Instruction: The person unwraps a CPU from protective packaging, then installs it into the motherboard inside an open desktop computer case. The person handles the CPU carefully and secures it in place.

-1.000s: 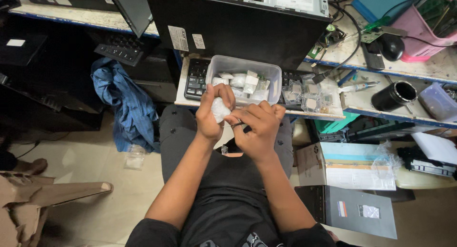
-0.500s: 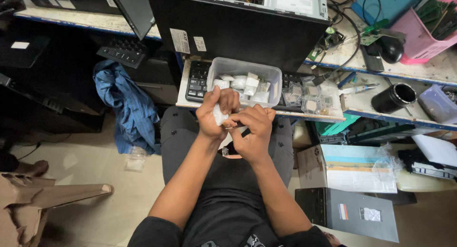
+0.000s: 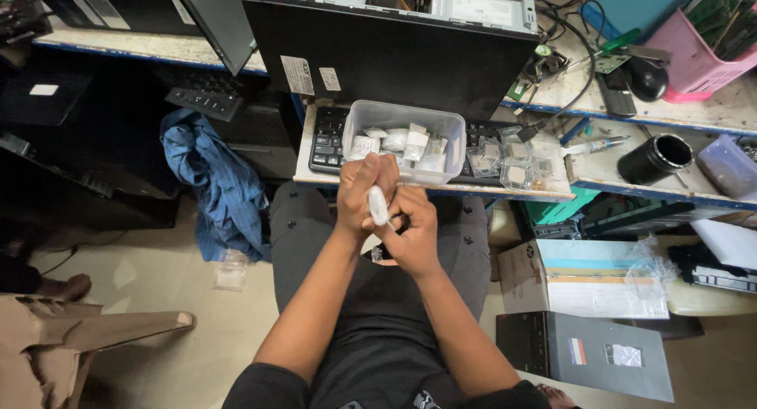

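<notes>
The fingers of the left hand [image 3: 364, 195] are curled tight about a small white packet [image 3: 378, 206], and those of the right hand [image 3: 412, 234] are closed and press in on it from 4 o'clock; so both hands have hold of the one packet, over the lap; its long axis runs near upright, 12 to 6, with the lower end showing between the two hands, and the left hand has more of it; something small and dark sits under the right hand, too hidden to name; at 12 o'clock, just beyond the knuckles, stands one clear tub [image 3: 405, 141] of like white packets, too heaped to count, on a keyboard tray [image 3: 315, 176]; at 2 o'clock lie several clear cases [image 3: 512, 161]; behind, one black computer case [image 3: 394, 46] on the bench [image 3: 694, 113]; at 9 o'clock hangs one blue cloth [image 3: 213, 180].
</notes>
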